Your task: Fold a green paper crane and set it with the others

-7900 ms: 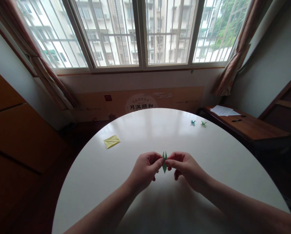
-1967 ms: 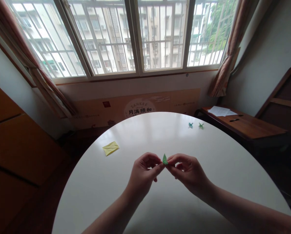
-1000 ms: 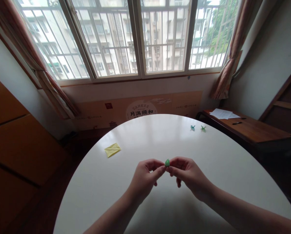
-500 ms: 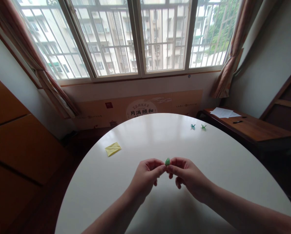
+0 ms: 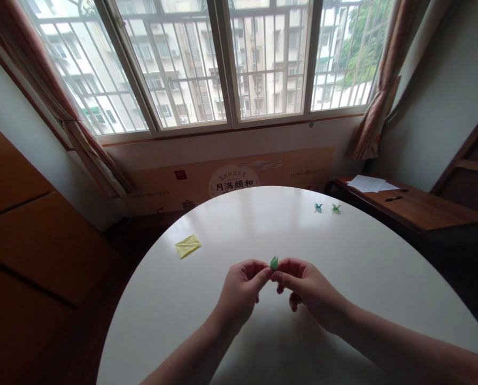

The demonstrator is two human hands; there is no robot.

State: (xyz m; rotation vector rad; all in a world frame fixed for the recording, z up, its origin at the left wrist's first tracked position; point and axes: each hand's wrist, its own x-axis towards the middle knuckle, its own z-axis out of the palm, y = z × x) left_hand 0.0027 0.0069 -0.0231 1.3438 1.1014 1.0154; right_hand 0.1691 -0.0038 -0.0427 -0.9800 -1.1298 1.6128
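Observation:
A small folded green paper piece (image 5: 274,263) with pointed tips upward is pinched between both hands above the white round table (image 5: 162,321). My left hand (image 5: 243,289) holds it from the left with thumb and forefinger. From the right, my right hand (image 5: 309,286) grips it the same way, its other fingers curled loosely below. The fingertips of the two hands nearly meet and hide the lower part of the paper. Toward the far right of the table stand a blue paper crane (image 5: 318,207) and a green paper crane (image 5: 336,208).
A yellow folded paper (image 5: 188,246) lies on the table's left side. Beyond the right edge stands a wooden desk (image 5: 431,208) with white sheets (image 5: 369,183) and a black pen (image 5: 393,199). A barred window (image 5: 231,64) is ahead, an orange-brown cabinet (image 5: 22,240) at left.
Both hands stay pinched on the green paper, which has turned slightly and shows its points a little more clearly. The whole view has shifted slightly.

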